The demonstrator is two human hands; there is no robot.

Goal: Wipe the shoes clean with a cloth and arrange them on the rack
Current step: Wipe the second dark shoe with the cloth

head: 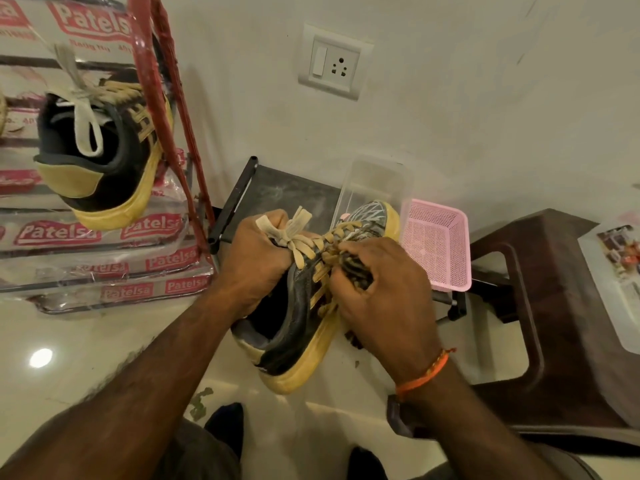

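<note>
The left hand (pixel 256 258) grips the black-and-yellow shoe (pixel 298 327) at its tongue and laces, holding it in the air above the floor. The right hand (pixel 377 292) curls round a dark bunched cloth (pixel 353 268), pressing it on the shoe's side. Its mate (pixel 104 147) already sits on the rack (pixel 166 98); this one seems mid-wipe and is not yet placed.

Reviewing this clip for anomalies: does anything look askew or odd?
The matching shoe on the rack sits tilted, toe up, its loose lace hanging into the opening. The held shoe has scuffed, yellowed soles.
</note>
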